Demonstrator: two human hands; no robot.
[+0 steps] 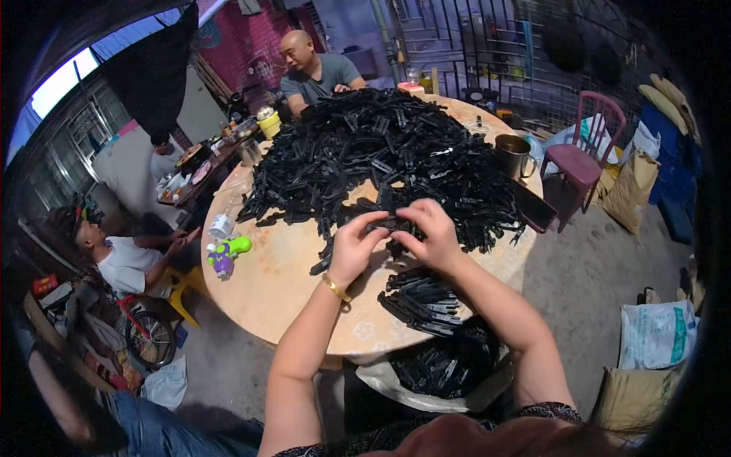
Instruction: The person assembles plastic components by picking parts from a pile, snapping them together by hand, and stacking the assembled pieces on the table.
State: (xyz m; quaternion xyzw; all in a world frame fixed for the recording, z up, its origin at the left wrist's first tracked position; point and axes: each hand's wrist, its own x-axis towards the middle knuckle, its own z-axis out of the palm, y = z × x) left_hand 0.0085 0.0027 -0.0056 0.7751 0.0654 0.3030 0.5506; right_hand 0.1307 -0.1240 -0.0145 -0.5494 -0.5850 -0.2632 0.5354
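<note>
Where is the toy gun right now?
In the head view, the green and purple toy gun lies at the left edge of the round table, beside a small white container, with the heap of black parts farther right.

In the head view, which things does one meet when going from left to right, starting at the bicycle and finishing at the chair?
Bicycle, green-and-purple toy gun, left hand, right hand, metal mug, pink chair.
</note>
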